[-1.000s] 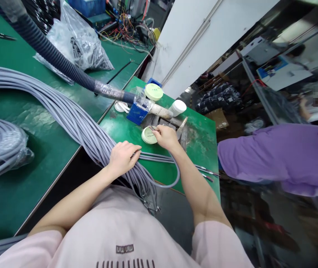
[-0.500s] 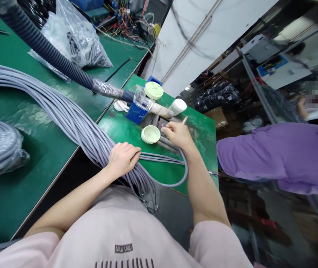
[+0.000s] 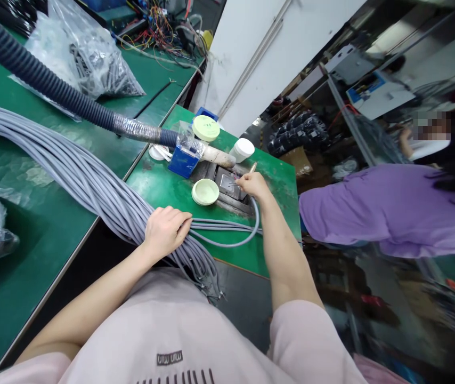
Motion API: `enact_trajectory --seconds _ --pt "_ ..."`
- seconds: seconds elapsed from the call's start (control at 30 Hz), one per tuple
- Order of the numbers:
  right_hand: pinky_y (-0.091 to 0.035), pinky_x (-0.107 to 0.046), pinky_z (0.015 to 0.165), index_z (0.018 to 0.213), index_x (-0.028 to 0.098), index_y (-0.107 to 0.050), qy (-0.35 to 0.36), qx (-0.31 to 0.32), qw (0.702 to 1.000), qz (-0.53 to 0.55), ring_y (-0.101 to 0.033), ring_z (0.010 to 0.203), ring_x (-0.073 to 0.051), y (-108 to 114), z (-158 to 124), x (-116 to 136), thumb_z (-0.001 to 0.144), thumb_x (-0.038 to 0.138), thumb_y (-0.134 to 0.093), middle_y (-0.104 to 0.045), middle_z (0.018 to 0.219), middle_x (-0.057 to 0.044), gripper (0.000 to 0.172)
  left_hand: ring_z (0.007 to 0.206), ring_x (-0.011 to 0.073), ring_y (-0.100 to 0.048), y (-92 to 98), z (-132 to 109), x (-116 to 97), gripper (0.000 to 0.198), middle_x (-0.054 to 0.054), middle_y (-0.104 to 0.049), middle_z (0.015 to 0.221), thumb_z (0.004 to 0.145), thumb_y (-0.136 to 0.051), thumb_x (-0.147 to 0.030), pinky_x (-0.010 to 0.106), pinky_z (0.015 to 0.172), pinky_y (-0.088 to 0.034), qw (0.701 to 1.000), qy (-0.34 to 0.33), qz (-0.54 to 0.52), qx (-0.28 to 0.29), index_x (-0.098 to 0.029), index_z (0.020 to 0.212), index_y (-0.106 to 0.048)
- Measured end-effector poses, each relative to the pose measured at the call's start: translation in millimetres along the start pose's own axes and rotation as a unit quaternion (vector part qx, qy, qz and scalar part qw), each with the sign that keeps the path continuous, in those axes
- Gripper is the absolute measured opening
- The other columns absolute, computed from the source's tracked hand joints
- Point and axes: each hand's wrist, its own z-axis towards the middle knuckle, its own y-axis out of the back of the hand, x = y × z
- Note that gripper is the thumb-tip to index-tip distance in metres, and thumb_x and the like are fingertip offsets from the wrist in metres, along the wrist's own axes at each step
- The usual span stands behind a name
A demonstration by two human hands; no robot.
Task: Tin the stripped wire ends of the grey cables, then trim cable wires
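My right hand (image 3: 254, 185) pinches the end of a grey cable (image 3: 257, 214), whose thin wire ends point over a square metal pot (image 3: 227, 182) with a shiny silver surface. Whether the tips touch that surface I cannot tell. The cable loops below my wrist back toward a thick bundle of grey cables (image 3: 79, 176). My left hand (image 3: 165, 230) is closed over this bundle near the table edge. A pale green cup (image 3: 205, 192) stands just left of the pot. The mouth of a taped hose (image 3: 221, 156) lies behind the pot.
Around the pot stand a blue box (image 3: 183, 161), a white jar (image 3: 242, 150) and a round pale green tub (image 3: 206, 128). A dark corrugated hose (image 3: 51, 77) crosses the left table. Plastic bags (image 3: 91, 64) lie behind it. At right is a person in a purple top (image 3: 379, 205).
My right hand has moved the cable's wire ends from the pale green cup to over the silver pot. My left hand stays on the bundle. The whole view has shifted slightly.
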Motion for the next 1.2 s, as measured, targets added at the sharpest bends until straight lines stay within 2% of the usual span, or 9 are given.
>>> enact_trajectory --seconds 0.37,0.53,0.67,0.73,0.9,1.07,1.2 --pt "-0.037 -0.024 0.058 0.047 0.016 -0.057 -0.007 0.006 1.0 -0.012 -0.053 0.058 -0.014 2 1 1 0.07 0.026 -0.06 -0.056 0.048 -0.001 0.026 0.067 0.0137 -0.058 1.0 0 -1 0.012 0.0 -0.07 0.074 0.089 -0.056 -0.025 0.031 0.062 -0.035 1.0 0.002 0.011 0.01 -0.019 0.088 -0.067" --pt "-0.036 -0.023 0.054 0.055 0.016 -0.057 0.053 0.004 0.998 0.039 -0.05 0.052 -0.011 17 -28 14 0.073 0.035 -0.057 -0.057 0.05 0.0 0.026 0.067 0.0139 -0.059 1.1 2 -1 0.014 0.001 -0.071 0.074 0.09 -0.054 -0.025 0.032 0.061 -0.034 1.0 0.001 0.01 0.016 -0.019 0.088 -0.067" --pt "-0.034 -0.023 0.05 0.059 0.016 -0.057 0.115 0.052 0.986 0.108 -0.046 0.046 -0.01 20 -56 43 0.073 0.035 -0.056 -0.056 0.047 0.0 0.024 0.067 0.0139 -0.058 0.3 2 -1 0.013 0.0 -0.07 0.074 0.09 -0.055 -0.025 0.031 0.061 -0.034 1.0 0.0 0.008 0.007 -0.018 0.088 -0.067" --pt "-0.035 -0.023 0.052 0.061 0.015 -0.059 0.131 0.069 0.985 0.087 -0.048 0.048 -0.011 17 -63 59 0.073 0.033 -0.056 -0.056 0.048 0.0 0.022 0.068 0.0142 -0.059 0.1 1 -1 0.014 0.001 -0.071 0.074 0.091 -0.054 -0.025 0.031 0.062 -0.034 1.0 0.001 0.009 0.009 -0.019 0.089 -0.067" --pt "-0.034 -0.023 0.057 0.067 0.014 -0.067 0.158 0.082 0.983 -0.052 -0.055 0.059 -0.013 0 -62 86 0.078 0.028 -0.057 -0.063 0.058 -0.002 0.02 0.068 0.0145 -0.058 0.7 1 -1 0.015 0.001 -0.071 0.074 0.091 -0.053 -0.026 0.031 0.062 -0.033 1.0 0.001 0.011 0.013 -0.018 0.088 -0.067" --pt "-0.034 -0.024 0.058 0.074 0.016 -0.071 0.156 0.089 0.973 -0.147 -0.06 0.068 -0.016 -12 -56 93 0.082 0.03 -0.057 -0.069 0.07 -0.004 0.021 0.068 0.0144 -0.057 1.2 1 -1 0.017 0.001 -0.07 0.074 0.091 -0.052 -0.026 0.032 0.061 -0.032 1.0 0.002 0.013 0.019 -0.018 0.088 -0.067" --pt "-0.034 -0.025 0.06 0.076 0.017 -0.072 0.157 0.081 0.97 -0.166 -0.061 0.072 -0.018 -18 -54 94 0.081 0.03 -0.058 -0.071 0.077 -0.006 0.02 0.068 0.0145 -0.057 1.1 1 0 0.018 0.001 -0.071 0.075 0.092 -0.052 -0.027 0.032 0.061 -0.032 1.0 0.005 0.016 0.024 -0.018 0.088 -0.067"
